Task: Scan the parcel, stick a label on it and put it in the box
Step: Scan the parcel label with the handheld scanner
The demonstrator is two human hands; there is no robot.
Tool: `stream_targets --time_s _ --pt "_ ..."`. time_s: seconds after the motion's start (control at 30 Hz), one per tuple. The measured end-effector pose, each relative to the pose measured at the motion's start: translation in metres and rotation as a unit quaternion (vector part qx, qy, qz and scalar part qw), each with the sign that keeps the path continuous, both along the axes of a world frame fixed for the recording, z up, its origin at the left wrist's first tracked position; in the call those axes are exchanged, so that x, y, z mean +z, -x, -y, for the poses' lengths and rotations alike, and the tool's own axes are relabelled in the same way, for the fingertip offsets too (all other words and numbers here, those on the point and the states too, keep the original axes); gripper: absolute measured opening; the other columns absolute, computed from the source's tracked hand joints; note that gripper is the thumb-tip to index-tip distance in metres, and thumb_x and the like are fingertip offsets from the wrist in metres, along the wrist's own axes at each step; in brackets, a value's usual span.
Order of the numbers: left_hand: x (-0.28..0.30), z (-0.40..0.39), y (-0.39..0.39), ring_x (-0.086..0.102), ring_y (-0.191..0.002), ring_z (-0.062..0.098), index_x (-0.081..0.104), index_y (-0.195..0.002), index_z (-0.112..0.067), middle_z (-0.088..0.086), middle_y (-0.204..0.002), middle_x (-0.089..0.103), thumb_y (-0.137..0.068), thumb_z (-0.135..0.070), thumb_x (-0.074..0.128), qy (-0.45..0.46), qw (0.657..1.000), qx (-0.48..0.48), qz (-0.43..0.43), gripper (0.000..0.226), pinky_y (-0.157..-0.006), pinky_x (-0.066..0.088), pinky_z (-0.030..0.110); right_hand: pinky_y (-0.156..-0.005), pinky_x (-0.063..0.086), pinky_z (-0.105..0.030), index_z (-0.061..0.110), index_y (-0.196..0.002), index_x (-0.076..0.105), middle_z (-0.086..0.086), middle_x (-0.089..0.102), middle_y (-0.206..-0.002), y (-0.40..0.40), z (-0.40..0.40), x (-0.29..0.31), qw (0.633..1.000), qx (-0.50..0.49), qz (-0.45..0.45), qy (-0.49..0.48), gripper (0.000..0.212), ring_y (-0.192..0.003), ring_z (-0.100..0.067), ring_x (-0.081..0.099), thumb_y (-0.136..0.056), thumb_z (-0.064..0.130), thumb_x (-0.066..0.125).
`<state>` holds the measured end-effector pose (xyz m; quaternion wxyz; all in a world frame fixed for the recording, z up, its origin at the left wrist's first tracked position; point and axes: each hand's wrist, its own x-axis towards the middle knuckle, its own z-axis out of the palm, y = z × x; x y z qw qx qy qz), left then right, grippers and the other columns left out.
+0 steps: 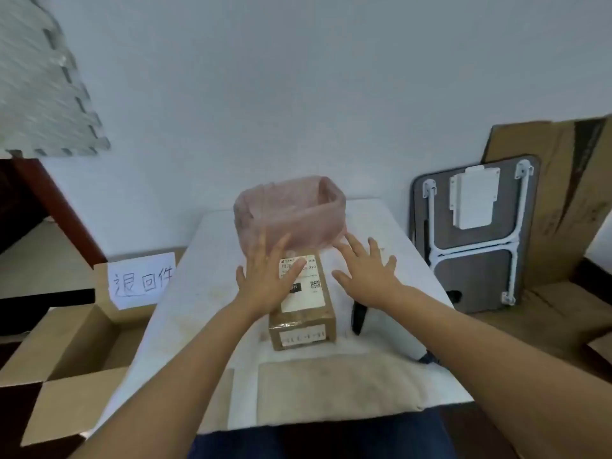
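Observation:
A small brown cardboard parcel (306, 321) lies in the middle of the white table (205, 293). A white shipping label with a QR code (311, 289) covers its top, and a smaller white strip label (303, 337) is on its near face. My left hand (270, 276) lies flat with spread fingers on the left part of the parcel's top. My right hand (367, 270) hovers open just right of the parcel, holding nothing. A black handheld scanner (358, 318) lies on the table under my right wrist. An open cardboard box (66, 356) stands left of the table.
A pink translucent bin (291, 210) stands behind the parcel. A paper sign with handwriting (142, 279) is stuck on the box's far flap. A folded table (473, 240) and flattened cartons (563, 200) lean on the wall at right. A beige cloth (331, 389) lies at the near edge.

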<state>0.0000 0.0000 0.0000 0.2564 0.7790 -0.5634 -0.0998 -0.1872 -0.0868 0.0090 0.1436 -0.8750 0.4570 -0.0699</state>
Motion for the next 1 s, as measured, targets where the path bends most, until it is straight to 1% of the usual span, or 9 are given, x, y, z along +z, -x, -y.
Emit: stream_targets --time_s 0.13,0.23,0.37,0.5,0.6,0.73,0.8,0.9,1.0 --pt "-0.021 -0.021 0.007 0.010 -0.154 0.020 0.015 -0.154 -0.048 -0.015 -0.166 -0.015 -0.089 -0.073 0.036 -0.009 0.994 0.030 -0.106 0.072 -0.118 0.018 0.061 -0.113 0.021 -0.055 0.026 -0.148 0.025 0.004 0.010 -0.164 0.043 -0.033 -0.021 0.999 -0.021 0.050 -0.002 0.059 -0.148 -0.024 0.018 -0.096 0.041 0.047" --pt "-0.030 -0.027 0.012 0.011 -0.154 0.018 0.016 -0.154 -0.046 -0.018 -0.164 -0.016 -0.084 -0.071 0.046 0.016 0.982 0.034 -0.188 0.080 -0.118 0.027 0.055 -0.113 0.029 -0.049 0.023 -0.152 0.018 0.003 0.009 -0.164 0.063 -0.045 -0.034 0.996 -0.043 0.076 -0.016 0.079 -0.146 -0.023 0.025 -0.088 0.050 0.057" --pt "-0.038 -0.037 0.024 -0.009 -0.154 0.014 0.006 -0.159 -0.029 -0.004 -0.166 -0.019 -0.095 -0.041 0.061 0.033 0.968 0.047 -0.244 0.085 -0.124 0.013 0.043 -0.107 0.038 -0.047 0.016 -0.154 0.009 -0.003 0.015 -0.162 0.079 -0.050 -0.044 0.994 -0.085 0.047 -0.057 0.098 -0.140 -0.027 0.036 -0.081 0.053 0.064" --pt "-0.043 -0.041 0.031 0.003 -0.155 0.021 -0.004 -0.160 -0.023 0.001 -0.167 -0.020 -0.093 -0.041 0.065 0.014 0.941 0.092 -0.325 0.098 -0.122 0.016 0.042 -0.101 0.041 -0.044 0.015 -0.150 0.020 -0.011 0.043 -0.143 0.083 -0.052 -0.055 0.989 -0.129 -0.001 -0.071 0.085 -0.128 -0.032 0.045 -0.083 0.042 0.064" --pt "-0.046 -0.039 0.032 0.005 -0.155 0.022 -0.003 -0.160 -0.020 0.002 -0.167 -0.018 -0.093 -0.044 0.064 0.016 0.936 0.106 -0.336 0.099 -0.122 0.017 0.043 -0.091 0.043 -0.041 0.016 -0.145 0.031 -0.009 0.054 -0.130 0.079 -0.052 -0.063 0.988 -0.146 -0.012 -0.044 0.072 -0.117 -0.030 0.052 -0.083 0.037 0.061" --pt "-0.053 -0.037 0.027 0.021 -0.151 0.029 0.013 -0.158 -0.014 0.000 -0.167 -0.006 -0.083 -0.060 0.066 -0.001 0.939 0.114 -0.326 0.102 -0.117 0.030 0.052 -0.069 0.044 -0.034 0.016 -0.124 0.043 -0.007 0.063 -0.104 0.072 -0.048 -0.055 0.980 -0.168 0.008 -0.105 0.052 -0.089 -0.029 0.061 -0.079 0.034 0.060" --pt "-0.055 -0.038 0.026 0.028 -0.148 0.031 0.030 -0.149 -0.014 0.001 -0.162 0.011 -0.077 -0.065 0.064 -0.002 0.944 0.111 -0.312 0.094 -0.112 0.037 0.053 -0.065 0.045 -0.035 0.013 -0.108 0.047 -0.007 0.062 -0.094 0.066 -0.046 -0.047 0.973 -0.190 0.046 -0.120 0.040 -0.081 -0.027 0.060 -0.077 0.034 0.060" --pt "-0.054 -0.045 0.034 0.042 -0.138 0.030 0.045 -0.133 -0.021 0.007 -0.139 0.042 -0.083 -0.054 0.065 0.042 0.949 0.094 -0.299 0.063 -0.105 0.044 0.053 -0.065 0.049 -0.034 0.014 -0.093 0.053 -0.005 0.065 -0.084 0.051 -0.044 -0.030 0.963 -0.191 0.150 -0.121 0.029 -0.070 -0.019 0.061 -0.076 0.035 0.064" --pt "-0.056 -0.057 0.042 0.055 -0.122 0.018 0.042 -0.137 -0.027 0.000 -0.131 0.053 -0.077 -0.055 0.066 0.104 0.937 0.076 -0.326 0.070 -0.103 0.048 0.048 -0.072 0.058 -0.036 0.016 -0.098 0.059 -0.002 0.073 -0.084 0.029 -0.051 -0.010 0.910 -0.183 0.308 -0.207 0.026 -0.070 -0.018 0.071 -0.080 0.034 0.065"
